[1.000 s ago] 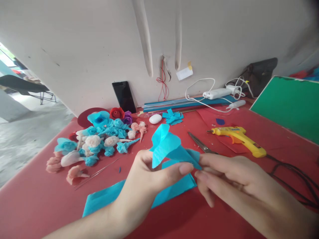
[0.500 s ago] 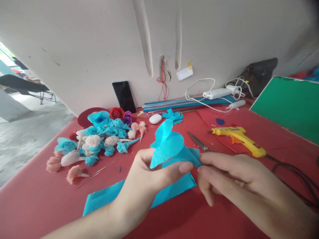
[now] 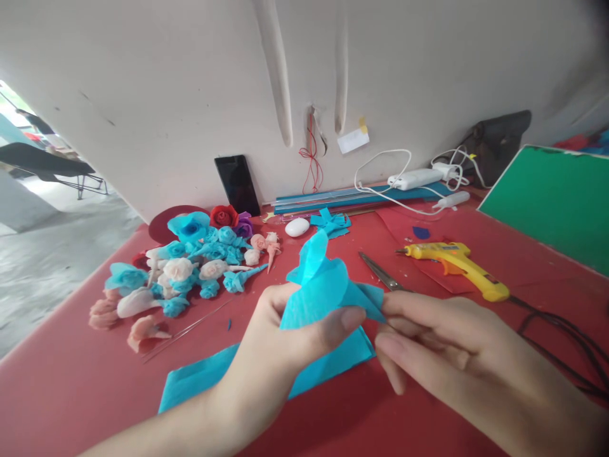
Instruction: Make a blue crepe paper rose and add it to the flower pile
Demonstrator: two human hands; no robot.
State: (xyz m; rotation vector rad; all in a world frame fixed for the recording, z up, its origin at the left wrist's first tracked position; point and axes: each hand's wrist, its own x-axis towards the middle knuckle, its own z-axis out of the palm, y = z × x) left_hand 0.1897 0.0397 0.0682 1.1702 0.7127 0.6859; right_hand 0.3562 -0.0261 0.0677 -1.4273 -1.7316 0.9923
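Observation:
My left hand point(image 3: 304, 343) is closed around a blue crepe-paper flower point(image 3: 320, 285), its thumb pressed over the lower petals. The petals stand up, and the wrapped paper narrows to a point on the right. At that pointed end, the fingers of my right hand point(image 3: 442, 343) are closed on the paper, the thumb sitting a little below the tip. Beneath both hands a folded blue crepe-paper sheet point(image 3: 200, 374) lies on the red table. Scissors point(image 3: 380, 271) lie just behind the right hand, their handles hidden by it.
Several paper flowers point(image 3: 178, 270) in blue, white and pink are piled at left, beside thin wires point(image 3: 190, 327). A phone point(image 3: 236, 184) leans on the wall. A white egg-shaped object point(image 3: 297, 227), blue scraps point(image 3: 330, 222), a yellow glue gun point(image 3: 457, 260) and a power strip point(image 3: 413, 179) lie behind.
The flower has turned slightly in my left hand, its petals shifting and more lower paper showing. My right thumb has slipped a little down from the pointed end.

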